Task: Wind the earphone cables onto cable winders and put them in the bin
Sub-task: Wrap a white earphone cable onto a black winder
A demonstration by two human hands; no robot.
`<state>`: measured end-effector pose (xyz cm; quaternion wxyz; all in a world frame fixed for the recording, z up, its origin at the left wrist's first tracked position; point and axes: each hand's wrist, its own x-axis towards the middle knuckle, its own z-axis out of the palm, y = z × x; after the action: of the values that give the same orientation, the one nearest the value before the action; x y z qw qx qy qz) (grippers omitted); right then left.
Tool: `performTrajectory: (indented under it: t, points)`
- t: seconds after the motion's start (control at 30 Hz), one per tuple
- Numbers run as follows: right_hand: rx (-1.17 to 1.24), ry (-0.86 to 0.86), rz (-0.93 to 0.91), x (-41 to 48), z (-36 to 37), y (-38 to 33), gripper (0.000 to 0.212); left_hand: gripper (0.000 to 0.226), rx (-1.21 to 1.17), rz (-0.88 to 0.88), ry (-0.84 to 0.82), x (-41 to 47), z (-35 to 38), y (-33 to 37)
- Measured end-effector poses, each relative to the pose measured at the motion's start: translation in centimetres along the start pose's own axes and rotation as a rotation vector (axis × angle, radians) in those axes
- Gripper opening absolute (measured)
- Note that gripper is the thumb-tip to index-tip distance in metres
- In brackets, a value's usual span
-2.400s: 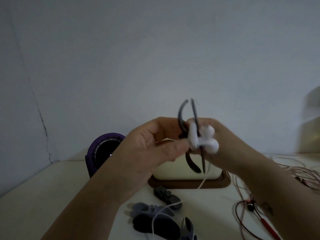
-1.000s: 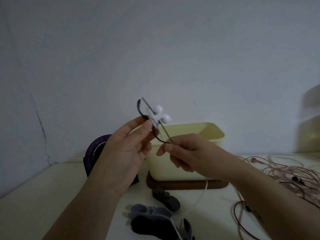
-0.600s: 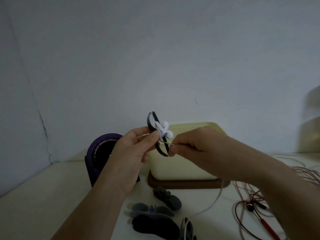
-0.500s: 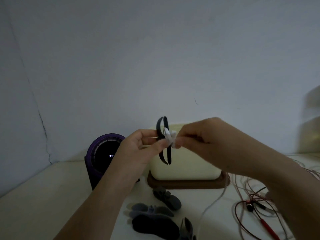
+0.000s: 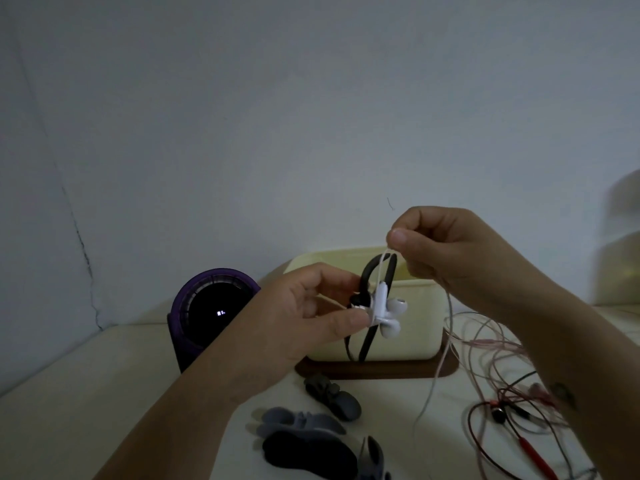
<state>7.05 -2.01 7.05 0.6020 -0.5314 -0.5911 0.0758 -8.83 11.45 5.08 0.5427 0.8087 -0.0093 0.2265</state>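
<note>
Head view, the only one. We see two bare hands mid-frame in front of one cream bin, which sits on one dark wooden tray on the pale desk. The left hand has its grip clamped, thumb and fingers together, on one dark cable winder, held up in the air in front of the bin. Two white earbuds lie against the winder, right of the thumb tip. The right hand, upper right of centre, has its grip pinched shut on one white earphone cable; the cable runs from the winder up to the pinch, then drops down past the bin's right side to the desk.

Lower centre of the frame we count about four spare winders lying on the desk, grey and dark, partly overlapping, so the count is unsure. Lower right is a tangle of pink cables and one red cable; strands too mixed to count. Left of the bin stands one purple round device with a small lit mark on its dark face.
</note>
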Motion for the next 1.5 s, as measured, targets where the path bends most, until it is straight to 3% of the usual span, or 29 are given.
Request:
performTrajectory:
  t: [0.1, 0.3, 0.43, 0.5, 0.57, 0.67, 0.73, 0.9, 1.0, 1.2, 1.5]
  points:
    - [0.179, -0.028, 0.017, 0.2, 0.1, 0.8, 0.04, 0.031, 0.013, -0.025, 0.018, 0.1, 0.0, -0.2]
    - [0.206, 0.048, 0.052, 0.3, 0.6, 1.5, 0.043, 0.03, -0.022, -0.031, 0.022, 0.1, -0.2, -0.3]
    - [0.193, 0.056, 0.118, 0.2, 2.3, 2.6, 0.021, 0.023, -0.063, 0.04, 0.011, 0.0, 0.2, 0.2]
    - [0.212, 0.005, 0.148, 0.0, 3.7, 3.4, 0.014, 0.024, -0.173, 0.07, 0.097, 0.1, 0.3, 0.4]
    - [0.21, -0.029, 0.192, -0.2, 4.8, 3.5, 0.025, 0.028, -0.338, 0.052, 0.213, 0.5, 0.0, 0.1]
    - [-0.18, -0.061, 0.181, -0.3, 5.3, 2.9, 0.029, 0.04, -0.477, -0.011, 0.369, 0.7, -1.1, -0.6]
    - [-0.408, -0.113, 0.141, -0.4, 5.2, 1.8, 0.024, 0.03, -0.467, -0.053, 0.453, 0.8, -1.7, -1.2]
    - [-0.654, -0.198, 0.069, -0.9, 5.2, -0.6, 0.022, 0.033, -0.145, -0.082, 0.547, 1.0, -1.6, -1.9]
    - [-0.71, -0.134, -0.015, -0.8, 4.4, -1.5, 0.021, 0.026, 0.002, -0.094, 0.467, 0.9, -1.1, -1.6]
    - [-0.641, 0.076, -0.088, -0.5, 1.8, -2.4, 0.009, 0.035, -0.062, -0.063, 0.217, 0.7, -0.6, -1.6]
    - [-0.3, 0.15, -0.056, -0.1, 1.2, -1.2, 0.027, 0.03, -0.097, 0.019, 0.087, 0.4, 0.0, -0.5]
